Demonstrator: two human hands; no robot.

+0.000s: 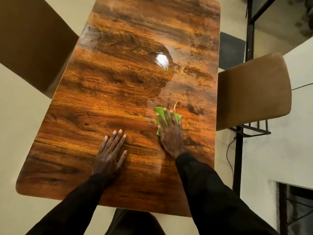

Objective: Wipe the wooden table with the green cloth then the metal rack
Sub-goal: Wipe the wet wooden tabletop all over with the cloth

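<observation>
Wooden tabletop [105,92]: glossy, smeared on its right half.
Metal rack [249,48]: black, standing beyond its right edge.
Your left hand [108,155]: flat on bare wood, fingers spread.
Your right hand [171,133]: straight fingers pressing the green cloth [161,114] onto the tabletop near its right edge.

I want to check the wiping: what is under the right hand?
The green cloth lies flat under the right hand, on the wooden table. Its edges show beyond the hand; the part beneath the palm is covered.

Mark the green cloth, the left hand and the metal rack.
Green cloth [159,110]: head view, uncovered far corner.
Left hand [110,153]: head view, back of the hand.
Metal rack [238,158]: head view, black upright post.
</observation>
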